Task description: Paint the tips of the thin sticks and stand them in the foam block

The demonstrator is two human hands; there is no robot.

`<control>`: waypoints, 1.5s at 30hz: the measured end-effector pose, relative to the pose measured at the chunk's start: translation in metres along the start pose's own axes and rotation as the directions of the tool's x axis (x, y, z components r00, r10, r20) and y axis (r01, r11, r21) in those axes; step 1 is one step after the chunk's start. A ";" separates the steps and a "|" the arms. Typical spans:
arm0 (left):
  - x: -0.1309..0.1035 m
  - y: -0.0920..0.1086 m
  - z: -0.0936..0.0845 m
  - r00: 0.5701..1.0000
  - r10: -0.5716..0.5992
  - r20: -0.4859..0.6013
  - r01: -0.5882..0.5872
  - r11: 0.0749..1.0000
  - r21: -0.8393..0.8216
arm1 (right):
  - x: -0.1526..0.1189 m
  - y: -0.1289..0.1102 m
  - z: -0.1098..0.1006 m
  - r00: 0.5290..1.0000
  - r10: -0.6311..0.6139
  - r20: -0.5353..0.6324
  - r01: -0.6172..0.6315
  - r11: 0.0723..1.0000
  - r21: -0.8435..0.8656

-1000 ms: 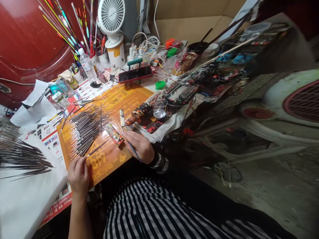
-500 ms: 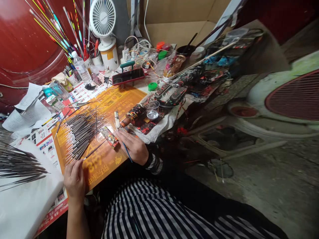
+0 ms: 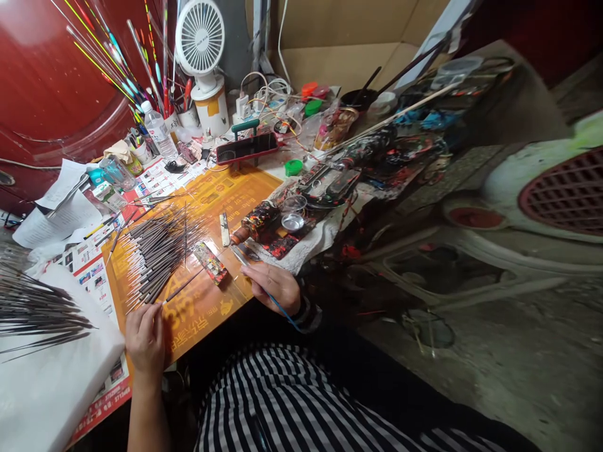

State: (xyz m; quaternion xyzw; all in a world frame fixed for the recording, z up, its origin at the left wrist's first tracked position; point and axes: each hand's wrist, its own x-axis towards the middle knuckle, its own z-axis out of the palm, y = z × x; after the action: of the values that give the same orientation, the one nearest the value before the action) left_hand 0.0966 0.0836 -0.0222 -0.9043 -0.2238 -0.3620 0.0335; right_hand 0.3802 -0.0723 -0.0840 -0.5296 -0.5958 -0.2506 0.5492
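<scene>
My left hand (image 3: pixel 145 333) is closed at the table's front edge, pinching the near end of a thin dark stick (image 3: pixel 181 288). The stick's far end reaches a small paint-stained block (image 3: pixel 211 264). Closed round a slim tool (image 3: pixel 240 256) with a silvery front part, my right hand (image 3: pixel 276 287) hovers to the right of the block; a thin blue length sticks out behind the fingers. Left of the block lies a pile of similar dark sticks (image 3: pixel 157 251) with pale, thin ends. A small pale, dark-marked piece (image 3: pixel 225 229) lies beyond the right hand.
White foam (image 3: pixel 56 389) at left carries more dark sticks. Paint-covered tool with an orange-brown end (image 3: pixel 259 220) and a clear cup (image 3: pixel 293 221) stand at right. Behind are a phone (image 3: pixel 247 148), a white fan (image 3: pixel 201 41), a bottle (image 3: pixel 160 133) and a green cap (image 3: pixel 293 167).
My right hand has moved right and away from the paint-stained block with the slim tool. My left hand keeps its pinch on the stick. The whole view has shifted slightly.
</scene>
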 end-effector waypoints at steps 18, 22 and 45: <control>0.003 0.004 -0.002 1.000 -0.007 -0.025 0.007 1.000 0.009 | -0.003 -0.001 0.005 0.998 -0.009 0.055 0.014 0.996 -0.084; 0.003 0.005 -0.002 1.000 0.001 -0.029 0.000 1.000 0.012 | -0.005 0.000 0.006 0.998 0.009 0.067 -0.004 0.997 -0.071; -0.001 0.006 -0.002 0.999 -0.043 0.002 0.043 0.999 -0.022 | -0.005 -0.027 0.013 0.999 0.016 0.051 -0.021 0.995 0.099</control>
State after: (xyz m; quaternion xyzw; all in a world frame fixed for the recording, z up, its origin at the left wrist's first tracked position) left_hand 0.0974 0.0772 -0.0209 -0.8998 -0.2394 -0.3644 0.0156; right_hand 0.3500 -0.0711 -0.0840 -0.5132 -0.6162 -0.2023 0.5621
